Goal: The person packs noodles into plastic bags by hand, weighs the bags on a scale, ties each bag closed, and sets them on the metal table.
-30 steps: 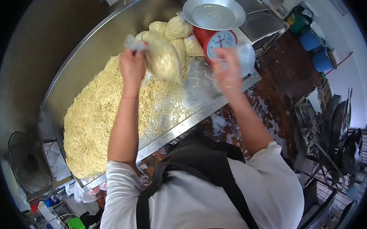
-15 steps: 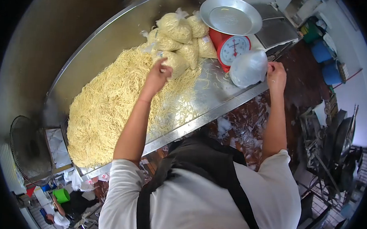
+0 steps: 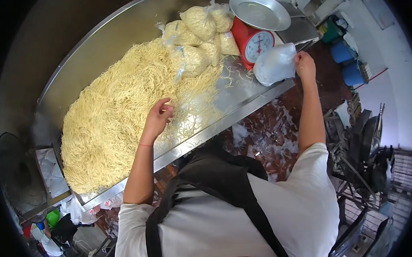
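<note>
My left hand (image 3: 157, 119) hovers above the near edge of a large pile of yellow noodles (image 3: 110, 115), fingers loosely curved and apart, holding nothing. On the right, my right hand (image 3: 305, 66) pinches the edge of a stack of clear plastic bags (image 3: 274, 66) lying at the corner of the metal table (image 3: 246, 97). Exactly how many bags the fingers grip cannot be made out. Several knotted bags of noodles (image 3: 190, 61) are heaped at the back of the pile. Beside them stands a red dial scale (image 3: 246, 45) with a round metal pan (image 3: 259, 13) on top.
A raised metal wall (image 3: 97, 29) borders the table's far side. A dark round fan (image 3: 22, 180) stands at left. Blue buckets (image 3: 349, 66) and a rack with woks (image 3: 369, 135) are on the right. White scraps litter the wet floor (image 3: 265, 140). Another person (image 3: 49, 245) shows at lower left.
My left hand has come back from the filled noodle bags toward the table's near edge. The right hand stays at the plastic bags. The whole view has shifted slightly.
</note>
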Demonstrator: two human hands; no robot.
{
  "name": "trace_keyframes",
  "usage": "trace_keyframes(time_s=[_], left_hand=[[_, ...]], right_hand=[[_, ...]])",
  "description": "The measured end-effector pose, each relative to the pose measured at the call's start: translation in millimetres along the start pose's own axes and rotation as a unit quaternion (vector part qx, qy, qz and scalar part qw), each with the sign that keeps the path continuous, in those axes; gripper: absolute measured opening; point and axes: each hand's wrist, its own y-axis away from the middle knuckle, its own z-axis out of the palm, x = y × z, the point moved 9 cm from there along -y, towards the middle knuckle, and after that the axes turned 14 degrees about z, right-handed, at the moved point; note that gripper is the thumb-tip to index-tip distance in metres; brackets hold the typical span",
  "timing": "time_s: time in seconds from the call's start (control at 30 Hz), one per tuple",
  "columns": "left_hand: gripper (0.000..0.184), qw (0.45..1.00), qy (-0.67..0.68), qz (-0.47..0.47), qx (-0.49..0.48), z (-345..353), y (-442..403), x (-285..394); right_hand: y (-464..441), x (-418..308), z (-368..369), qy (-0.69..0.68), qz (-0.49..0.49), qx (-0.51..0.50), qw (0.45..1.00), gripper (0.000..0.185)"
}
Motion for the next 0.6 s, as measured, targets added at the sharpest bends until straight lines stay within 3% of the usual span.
trace_keyframes(time_s=[0.1,0.2,0.27,0.33,0.4,0.43,0.5,0.57,0.6], left_hand=[[0.042,1.0,0.004,0.0,-0.002,-29.5,27.2,-16.8],[0.04,1.0,0.021,-0.014,0.002,-58.6,59.2,-35.5],[0.039,0.999,0.042,-0.023,0.013,-80.5,80.0,-51.1],[0.038,0.997,0.07,-0.015,0.004,-94.0,96.9,-55.9],[0.039,0.994,0.109,-0.011,0.0,-106.8,108.4,-51.2],[0.04,0.99,0.139,-0.007,-0.007,-108.6,109.0,-40.9],[0.054,0.983,0.179,0.017,-0.023,-109.9,98.4,-17.7],[0.064,0.955,0.297,-0.001,-0.022,-115.0,81.6,0.4],[0.067,0.937,0.347,0.004,-0.042,-118.6,71.7,14.5]], right_hand=[[-8.9,-9.1,-24.6,-0.02,-0.009,0.079,0.997,0.012],[-17.2,1.0,-26.0,-0.255,0.181,-0.034,0.949,0.011],[-18.4,-18.3,-34.4,-0.5,0.117,-0.015,0.858,0.015],[4.7,-48.6,-48.3,-0.614,0.157,-0.014,0.773,0.017],[34.6,-98.1,-39.8,-0.739,0.14,-0.122,0.648,0.021],[60.6,-130.9,-22.0,-0.802,0.072,-0.246,0.54,0.023],[138.6,-201.6,-5.4,-0.827,0.108,-0.302,0.462,0.026],[209.4,-275.3,38.7,-0.808,0.214,-0.295,0.462,0.029],[239.0,-314.6,41.1,-0.762,0.2,-0.356,0.503,0.028]])
